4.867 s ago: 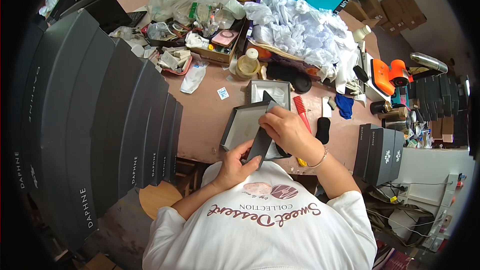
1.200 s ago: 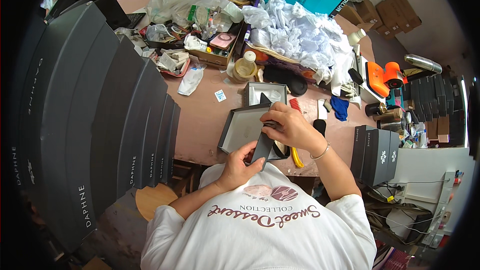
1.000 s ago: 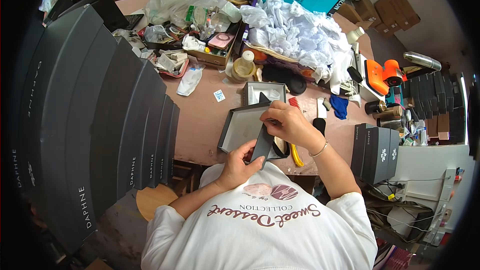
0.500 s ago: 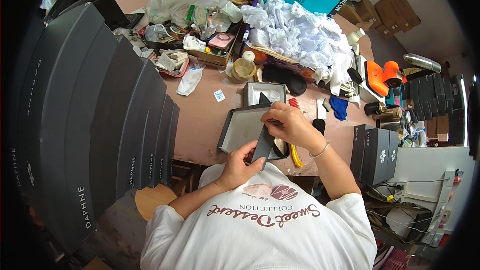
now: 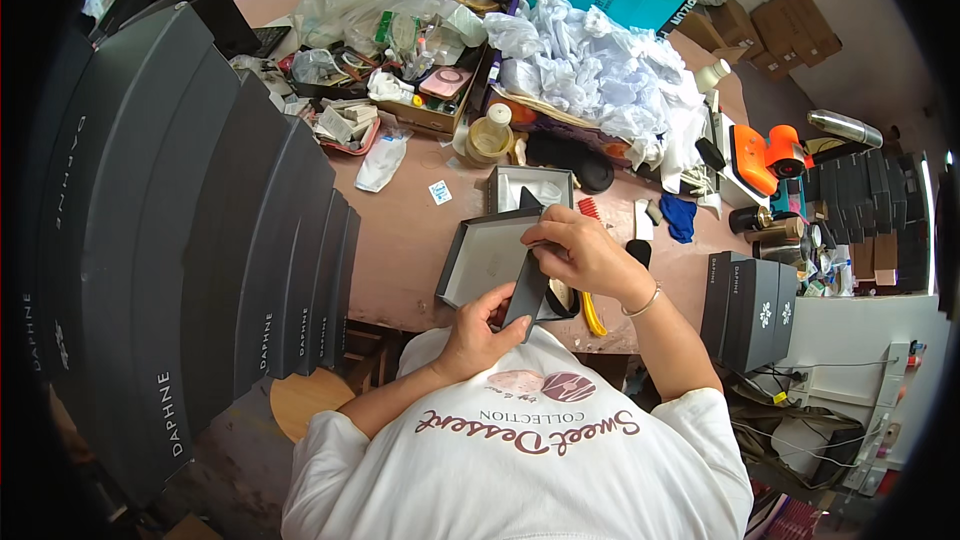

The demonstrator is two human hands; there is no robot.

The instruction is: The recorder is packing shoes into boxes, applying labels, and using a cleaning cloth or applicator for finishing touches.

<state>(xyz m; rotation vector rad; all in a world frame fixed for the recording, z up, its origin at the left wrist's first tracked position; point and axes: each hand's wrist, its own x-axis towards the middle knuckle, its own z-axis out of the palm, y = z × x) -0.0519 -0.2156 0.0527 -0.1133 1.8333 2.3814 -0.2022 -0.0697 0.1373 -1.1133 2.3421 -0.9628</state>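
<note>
Change: almost none since a second ago; both hands stay on the dark card panel, same spot at the table's near edge.
Stack: tall dark grey flat boxes (image 5: 200,240) stand on edge in a fanned row along the left, well apart from the hands.
Table: pinkish top (image 5: 400,240), far half buried in tissue paper (image 5: 610,70) and plastic bags.
Box tray: open grey box tray (image 5: 475,265) lies flat just behind the hands, touching the panel.
Panel: dark card panel (image 5: 524,290) stands tilted, upright-ish, between the hands.
Left hand: left hand (image 5: 480,325) pinches the panel's lower end, fingers closed on it.
Right hand: right hand (image 5: 585,255) grips its upper end from above.
Hidden: panel's right edge and whatever lies under the right palm; yellow tool (image 5: 592,315) is partly covered by the wrist.
</note>
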